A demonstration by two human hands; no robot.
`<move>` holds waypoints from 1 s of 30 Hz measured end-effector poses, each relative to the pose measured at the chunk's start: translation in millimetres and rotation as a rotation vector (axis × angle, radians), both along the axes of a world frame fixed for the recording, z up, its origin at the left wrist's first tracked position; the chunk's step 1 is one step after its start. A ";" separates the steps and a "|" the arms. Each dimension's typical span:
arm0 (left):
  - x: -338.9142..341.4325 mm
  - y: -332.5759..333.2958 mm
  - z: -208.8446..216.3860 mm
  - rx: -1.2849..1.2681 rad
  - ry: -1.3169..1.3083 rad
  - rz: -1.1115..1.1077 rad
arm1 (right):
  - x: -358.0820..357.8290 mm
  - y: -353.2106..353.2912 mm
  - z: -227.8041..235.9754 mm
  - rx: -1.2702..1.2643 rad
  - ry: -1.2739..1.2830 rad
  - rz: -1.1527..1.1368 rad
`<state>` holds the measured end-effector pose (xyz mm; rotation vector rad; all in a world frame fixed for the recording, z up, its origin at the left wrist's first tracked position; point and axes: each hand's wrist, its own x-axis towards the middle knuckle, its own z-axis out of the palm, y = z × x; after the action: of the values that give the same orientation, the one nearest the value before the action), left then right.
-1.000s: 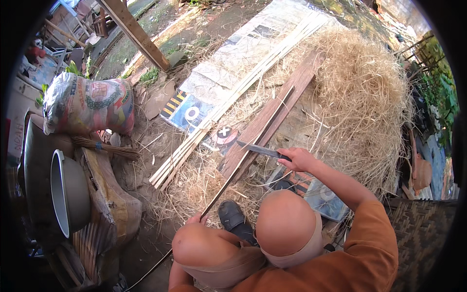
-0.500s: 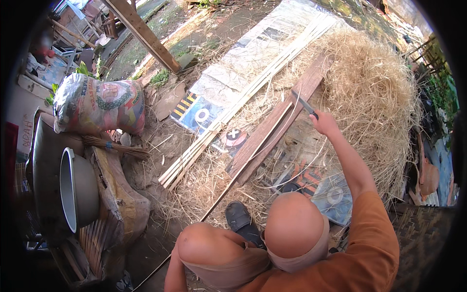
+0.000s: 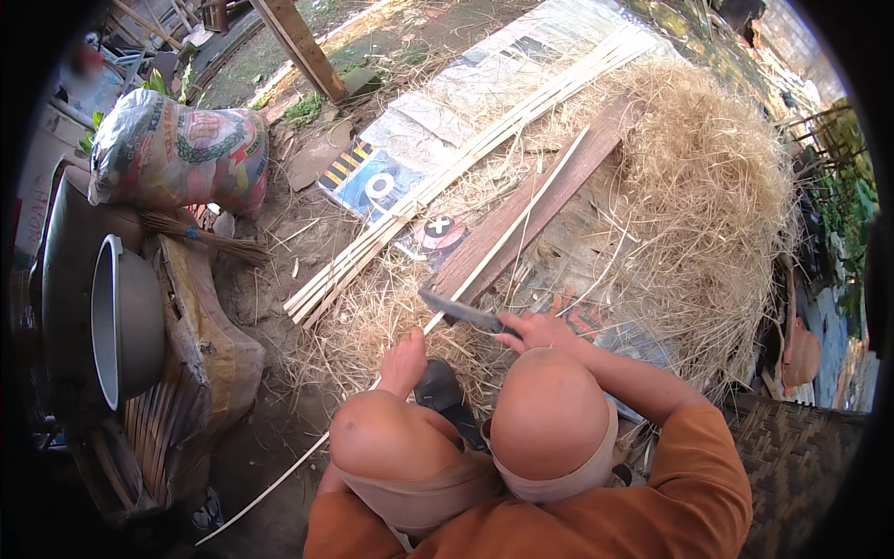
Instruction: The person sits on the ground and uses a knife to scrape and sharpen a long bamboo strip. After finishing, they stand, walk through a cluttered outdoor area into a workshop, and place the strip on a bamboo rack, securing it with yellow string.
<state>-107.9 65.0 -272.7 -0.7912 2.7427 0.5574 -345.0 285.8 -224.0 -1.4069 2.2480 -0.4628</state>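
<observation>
Left hand (image 3: 404, 361) closed round a long pale strip (image 3: 535, 200), which lies along a brown board (image 3: 579, 179) at mid-frame, its tail trailing lower left; presumably gripped there to steady it. Right hand (image 3: 538, 333) wrapped on the handle of a knife (image 3: 461, 311), blade across the strip near the board's lower end; board probably serves as backing. Surface: printed sheet (image 3: 424, 130) on the ground, shavings (image 3: 717, 205) heaped upper right. Yard, outdoors: sack (image 3: 182, 154) upper left, grey basin (image 3: 140, 321) below it.
</observation>
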 end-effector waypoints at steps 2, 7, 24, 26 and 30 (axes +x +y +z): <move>2.9 0.4 -0.1 -0.062 0.006 -0.017 | 0.6 4.0 -1.5 0.045 0.120 0.072; 18.0 -10.0 -0.9 -0.161 -0.020 -0.029 | -32.9 4.9 -35.0 -0.021 -0.046 -0.256; 86.3 0.8 15.1 -0.149 -0.297 0.127 | -143.5 31.7 -45.6 -0.024 0.112 -0.499; 89.7 3.4 23.0 -0.153 -0.253 0.116 | -131.0 24.2 -39.3 -0.111 0.123 -0.359; 135.5 15.2 46.9 -0.145 -0.245 0.152 | -173.5 44.3 -44.0 -0.094 0.166 -0.453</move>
<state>27.6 80.2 -225.8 -1.0341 2.5320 0.2698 -518.6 330.1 -268.0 -0.9997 2.7215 -0.6210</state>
